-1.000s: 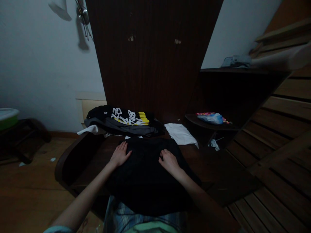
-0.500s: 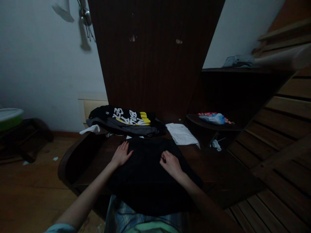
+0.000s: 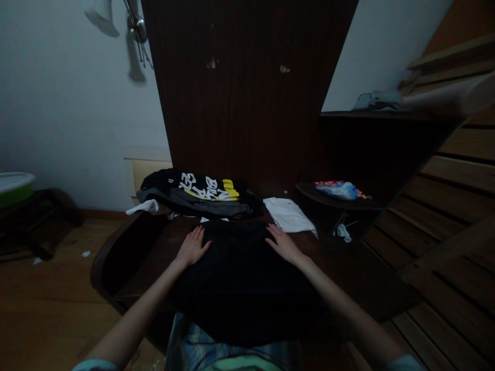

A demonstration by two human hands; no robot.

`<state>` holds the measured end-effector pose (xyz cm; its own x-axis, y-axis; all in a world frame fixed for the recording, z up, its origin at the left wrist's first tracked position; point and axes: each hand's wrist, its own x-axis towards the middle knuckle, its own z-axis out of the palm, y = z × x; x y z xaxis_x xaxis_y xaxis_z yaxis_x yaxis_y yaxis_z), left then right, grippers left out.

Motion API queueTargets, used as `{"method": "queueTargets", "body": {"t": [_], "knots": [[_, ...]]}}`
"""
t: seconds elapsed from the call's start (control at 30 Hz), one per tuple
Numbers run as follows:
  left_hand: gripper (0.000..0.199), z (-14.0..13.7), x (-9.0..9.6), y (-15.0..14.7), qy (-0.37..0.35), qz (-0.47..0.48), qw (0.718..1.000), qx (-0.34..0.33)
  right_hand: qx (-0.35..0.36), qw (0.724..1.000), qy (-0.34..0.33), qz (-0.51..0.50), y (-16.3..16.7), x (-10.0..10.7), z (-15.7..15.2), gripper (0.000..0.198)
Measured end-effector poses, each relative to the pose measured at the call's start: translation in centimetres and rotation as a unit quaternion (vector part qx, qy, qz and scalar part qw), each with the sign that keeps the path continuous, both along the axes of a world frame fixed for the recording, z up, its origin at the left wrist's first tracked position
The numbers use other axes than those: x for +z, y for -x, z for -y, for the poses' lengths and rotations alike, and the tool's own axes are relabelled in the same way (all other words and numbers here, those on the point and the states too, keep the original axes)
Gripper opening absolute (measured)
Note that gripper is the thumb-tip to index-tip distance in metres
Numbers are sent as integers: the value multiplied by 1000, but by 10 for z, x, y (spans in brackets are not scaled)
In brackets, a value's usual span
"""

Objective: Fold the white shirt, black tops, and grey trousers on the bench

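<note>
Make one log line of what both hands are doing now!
left hand: open, on black cloth | right hand: open, on its right side | beyond: white cloth, clothes pile

Green top (image 3: 243, 364), plaid bottoms (image 3: 199, 344)

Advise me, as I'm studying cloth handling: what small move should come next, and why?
Perhaps pinch the black garment by its far corners: the left hand and right hand lie flat near them, gripping nothing, while its near end hangs past the dark wooden surface.
</note>
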<state>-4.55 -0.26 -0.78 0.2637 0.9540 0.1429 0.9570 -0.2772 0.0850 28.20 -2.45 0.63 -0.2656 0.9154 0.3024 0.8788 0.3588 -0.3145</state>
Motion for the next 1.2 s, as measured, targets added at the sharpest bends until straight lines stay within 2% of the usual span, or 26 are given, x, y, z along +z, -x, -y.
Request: {"method": "queueTargets", "body": {"t": [0.1, 0.2, 0.37, 0.8, 0.97, 1.07, 1.13, 1.2], "knots": [[62, 0, 0, 0, 1, 6, 1000, -1, -23, 997, 37, 57, -3, -20, -3, 61], [61, 1, 1, 0, 2, 10, 1000, -1, -36, 994, 57, 85, -1, -29, -1, 67], [62, 3, 3, -1, 4, 11, 1000, 1, -34, 993, 66, 96, -1, -27, 0, 71], [63, 3, 4, -2, 10, -3, 1000, 5, -39, 991, 67, 108, 1, -24, 2, 68], [65, 2, 2, -2, 12, 0, 1000, 3, -60, 986, 84, 131, 6, -11, 5, 62], [63, 0, -1, -1, 5, 11, 1000, 1, -57, 987, 64, 133, 29, 6, 8, 55], [62, -1, -2, 0, 1, 16, 1000, 1, -1, 995, 18, 100, 55, 18, 11, 51], [61, 0, -2, 0, 2, 16, 1000, 1, 87, 995, -20, 51, 85, 25, 14, 46]]}}
